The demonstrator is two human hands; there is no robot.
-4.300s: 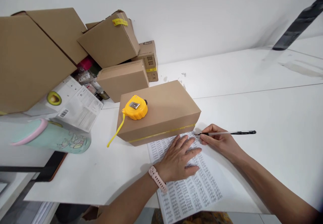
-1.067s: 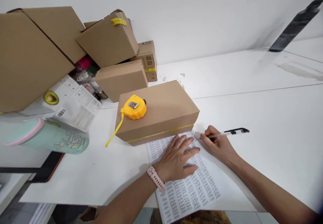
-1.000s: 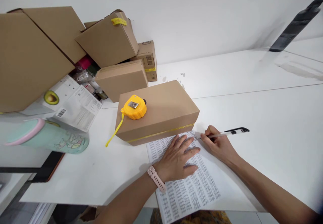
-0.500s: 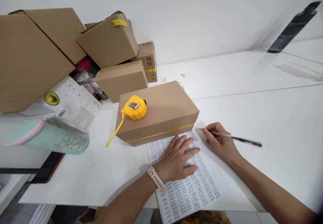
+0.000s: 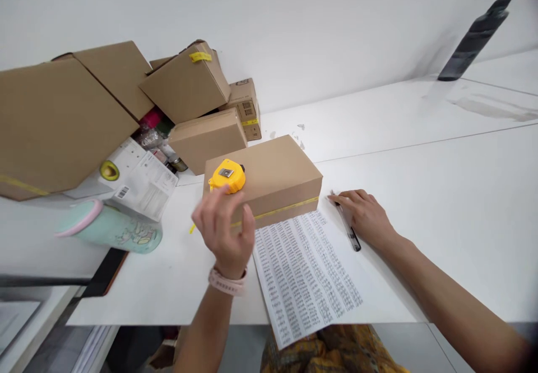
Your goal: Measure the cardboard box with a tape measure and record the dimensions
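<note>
My left hand (image 5: 224,228) is lifted off the table, fingers apart and holding nothing, just in front of a brown cardboard box (image 5: 281,170). A yellow tape measure (image 5: 227,175) sits on the box's left end. My right hand (image 5: 365,214) lies flat on the white table with its fingers stretched over a black pen (image 5: 351,236). The pen lies at the right edge of a printed sheet (image 5: 306,272) full of small rows of text. The sheet's top edge meets the box.
Several cardboard boxes (image 5: 54,121) are piled at the back left, with a white leaflet (image 5: 140,178) below them. A mint and pink tumbler (image 5: 111,230) lies on its side at the left. A dark slanted object (image 5: 474,40) leans at the far right.
My left hand has lifted off the printed sheet and moved left toward the tape measure. My right hand has laid the pen flat on the table. The view has shifted slightly.
</note>
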